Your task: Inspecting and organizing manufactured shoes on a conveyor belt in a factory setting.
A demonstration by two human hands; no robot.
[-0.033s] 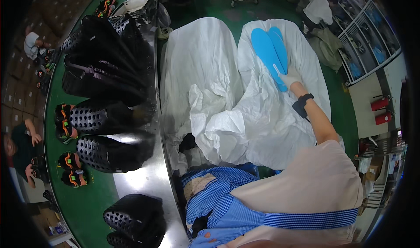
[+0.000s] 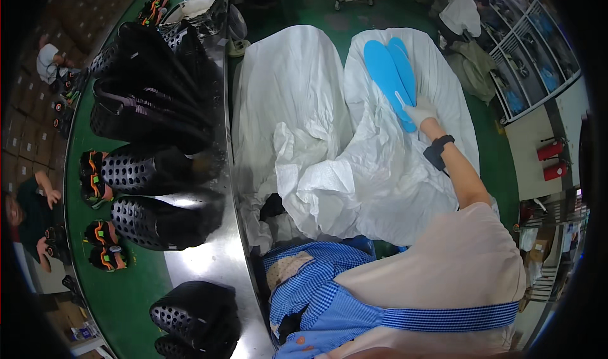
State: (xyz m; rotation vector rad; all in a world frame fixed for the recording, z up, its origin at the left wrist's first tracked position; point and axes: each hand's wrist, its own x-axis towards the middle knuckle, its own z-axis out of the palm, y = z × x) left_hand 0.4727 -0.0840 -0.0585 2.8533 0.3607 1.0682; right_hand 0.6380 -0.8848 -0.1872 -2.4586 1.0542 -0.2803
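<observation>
My right hand (image 2: 420, 113), in a white glove with a black band round the wrist, reaches out to the right. Its fingers close on the lower ends of a pair of bright blue insoles (image 2: 387, 71), one partly over the other. They rest against a big white sack (image 2: 437, 169) that stands upright. A second white sack (image 2: 288, 74) is just left of it, with loose, crumpled material between the two. My left hand is out of sight.
A metal-edged bench (image 2: 234, 232) runs along the left, carrying black perforated shoe-shaped pieces (image 2: 158, 223) in several groups. Orange-and-black shoes (image 2: 95, 178) lie on its green surface. Two people work beyond it at far left. A wire rack (image 2: 529, 49) and red extinguishers (image 2: 552, 159) are at right.
</observation>
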